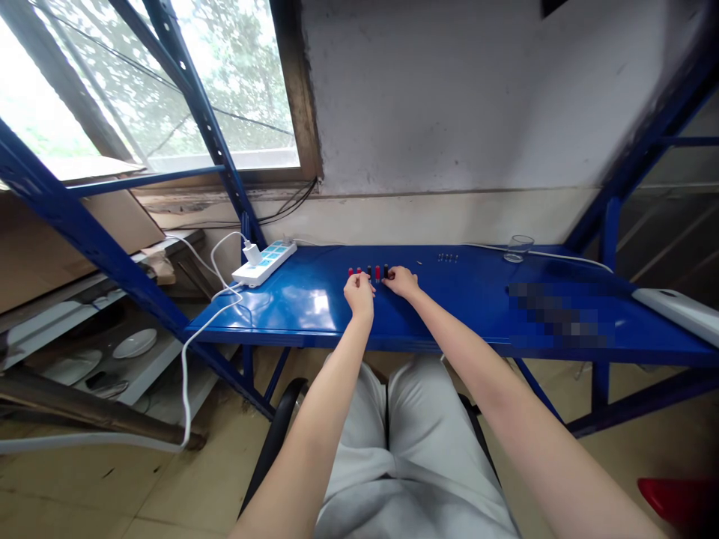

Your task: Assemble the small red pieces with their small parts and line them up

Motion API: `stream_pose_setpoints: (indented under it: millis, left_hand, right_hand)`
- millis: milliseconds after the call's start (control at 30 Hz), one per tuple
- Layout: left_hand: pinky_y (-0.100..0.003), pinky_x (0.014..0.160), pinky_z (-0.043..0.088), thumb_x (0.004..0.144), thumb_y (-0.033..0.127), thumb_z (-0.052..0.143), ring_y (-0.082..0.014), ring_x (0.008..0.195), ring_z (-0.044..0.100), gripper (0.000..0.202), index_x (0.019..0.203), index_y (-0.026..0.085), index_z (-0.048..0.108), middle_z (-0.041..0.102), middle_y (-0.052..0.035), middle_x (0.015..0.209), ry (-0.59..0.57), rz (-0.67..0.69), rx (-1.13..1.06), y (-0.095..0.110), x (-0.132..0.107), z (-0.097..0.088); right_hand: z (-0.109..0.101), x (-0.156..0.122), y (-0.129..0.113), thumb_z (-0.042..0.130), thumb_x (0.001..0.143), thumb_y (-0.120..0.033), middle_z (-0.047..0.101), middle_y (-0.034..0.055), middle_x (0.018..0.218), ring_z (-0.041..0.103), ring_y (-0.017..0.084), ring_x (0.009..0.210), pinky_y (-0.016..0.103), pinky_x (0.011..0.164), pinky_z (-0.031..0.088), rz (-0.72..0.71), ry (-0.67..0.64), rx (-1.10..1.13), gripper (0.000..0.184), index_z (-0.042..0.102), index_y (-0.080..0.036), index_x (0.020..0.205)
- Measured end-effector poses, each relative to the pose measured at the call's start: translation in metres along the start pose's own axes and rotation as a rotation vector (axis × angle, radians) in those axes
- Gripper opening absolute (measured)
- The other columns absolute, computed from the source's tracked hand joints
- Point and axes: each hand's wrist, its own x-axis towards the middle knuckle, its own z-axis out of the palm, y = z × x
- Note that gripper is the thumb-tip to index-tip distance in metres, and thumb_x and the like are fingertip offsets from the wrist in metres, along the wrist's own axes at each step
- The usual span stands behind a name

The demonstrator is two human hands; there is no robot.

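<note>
A short row of small upright cylinders, some red and some black, stands on the blue table (292, 303) in front of me. My left hand (359, 293) is at the row's left part, its fingers pinched together. Two red cylinders (354, 271) show just beyond its fingers. A black cylinder (369, 270) and another red cylinder (377, 272) stand between my hands. At the row's right end my right hand (402, 281) has its fingertips closed in against a black cylinder (386, 270). What lies inside the left pinch is too small to make out.
Several tiny pale pieces (448, 257) lie beyond my right hand. A clear glass (517, 248) stands at the back right, near a white device (682, 311) and a blurred-out dark patch (559, 314). A white power strip (265, 263) with a cable sits left. Blue posts frame the table.
</note>
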Motion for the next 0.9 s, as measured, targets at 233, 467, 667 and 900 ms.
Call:
stream_pose_setpoints:
  millis: [233, 467, 667, 900]
  left_hand:
    - [-0.020, 0.048, 0.038, 0.078, 0.044, 0.052, -0.0061, 0.043, 0.046, 0.034, 0.098, 0.016, 0.052, 0.056, 0.0018, 0.063, -0.273, 0.061, 0.040, 0.003, -0.006, 0.006]
    - [-0.020, 0.057, 0.039, 0.076, 0.040, 0.058, -0.0061, 0.049, 0.045, 0.037, 0.107, 0.021, 0.056, 0.055, 0.0030, 0.064, -0.377, 0.290, 0.227, 0.006, -0.017, 0.007]
    - [-0.021, 0.057, 0.041, 0.076, 0.042, 0.056, -0.0091, 0.056, 0.050, 0.029, 0.091, 0.019, 0.066, 0.058, -0.0003, 0.066, -0.409, 0.277, 0.267, 0.001, -0.013, 0.007]
    - [-0.021, 0.049, 0.041, 0.078, 0.035, 0.054, -0.0084, 0.051, 0.053, 0.026, 0.092, 0.016, 0.064, 0.063, -0.0039, 0.073, -0.386, 0.141, 0.121, 0.002, -0.009, 0.008]
  right_hand:
    - [-0.018, -0.029, 0.008, 0.051, 0.079, -0.027, 0.065, 0.0057, 0.086, 0.057, 0.021, 0.086, 0.032, 0.073, 0.030, -0.204, 0.114, -0.069, 0.011, 0.058, -0.018, 0.082]
    - [-0.023, -0.060, 0.017, 0.043, 0.085, -0.026, 0.063, 0.0058, 0.081, 0.056, 0.018, 0.078, 0.029, 0.068, 0.024, -0.344, 0.243, -0.080, 0.016, 0.055, -0.018, 0.078]
    - [-0.022, -0.064, 0.025, 0.044, 0.084, -0.026, 0.062, 0.0047, 0.079, 0.055, 0.016, 0.073, 0.029, 0.071, 0.025, -0.385, 0.266, -0.037, 0.016, 0.058, -0.018, 0.084]
    - [-0.026, -0.066, 0.024, 0.045, 0.082, -0.027, 0.058, 0.0032, 0.069, 0.054, 0.016, 0.066, 0.028, 0.070, 0.030, -0.382, 0.292, 0.035, 0.017, 0.059, -0.018, 0.083]
